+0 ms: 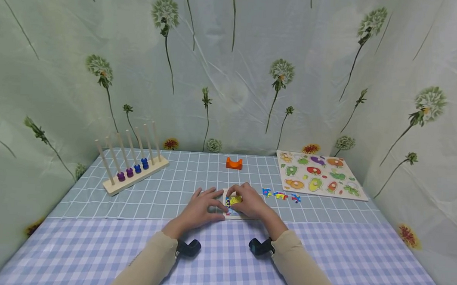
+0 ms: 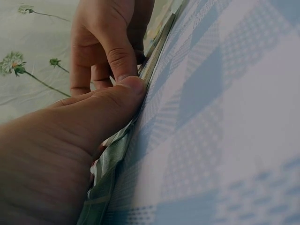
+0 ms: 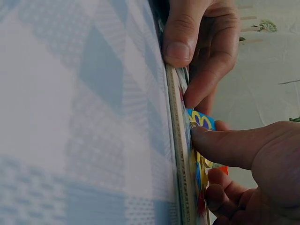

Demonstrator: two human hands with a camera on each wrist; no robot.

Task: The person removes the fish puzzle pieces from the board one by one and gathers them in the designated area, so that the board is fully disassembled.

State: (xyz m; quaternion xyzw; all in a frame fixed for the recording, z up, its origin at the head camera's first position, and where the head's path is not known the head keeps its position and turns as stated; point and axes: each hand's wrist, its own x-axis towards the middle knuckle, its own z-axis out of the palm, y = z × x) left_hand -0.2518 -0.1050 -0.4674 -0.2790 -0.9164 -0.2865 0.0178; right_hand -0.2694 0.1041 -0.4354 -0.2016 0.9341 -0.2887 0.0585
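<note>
Beige sleeves (image 1: 148, 259) up front lead to a relaxed left hand (image 1: 201, 210) touching the puzzle board (image 1: 236, 218) and a right hand (image 1: 250, 201) pinching a yellow piece (image 1: 235, 199) over it, probably light, stiff stuff, so grab the edges.

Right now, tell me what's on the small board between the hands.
A colourful puzzle piece, pinched by the right hand, is over the board. That hand covers part of the board; anything there is hidden.
</note>
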